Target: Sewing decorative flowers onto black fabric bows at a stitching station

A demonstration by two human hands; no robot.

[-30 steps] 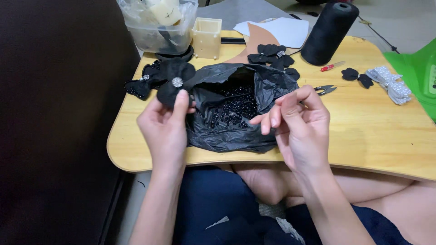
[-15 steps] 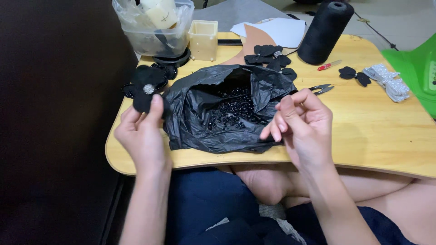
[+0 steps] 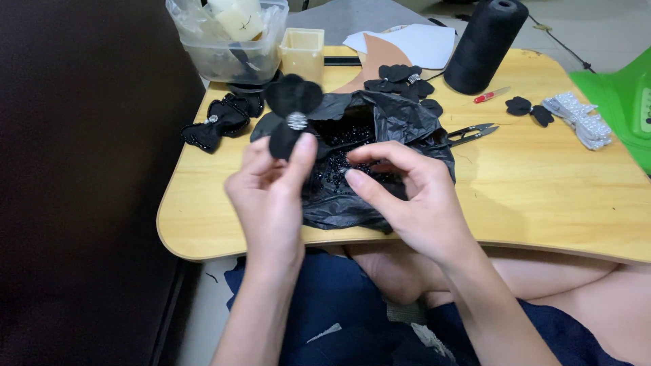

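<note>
Bow (image 3: 291, 112) pinched upright in my left hand (image 3: 271, 196); my right hand (image 3: 407, 196), half-curled and empty, hovers over the bead bag (image 3: 407, 129); finished bows (image 3: 220, 122) lie beyond.

wooden lap table (image 3: 542, 196), black bag (image 3: 400, 122), thread cone (image 3: 485, 47), snips (image 3: 472, 133)

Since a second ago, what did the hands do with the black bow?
The left hand lifted the black bow off the table edge and now holds it up over the black bag. The right hand stayed pinched by the bag. The thread cone and snips stayed put.
</note>
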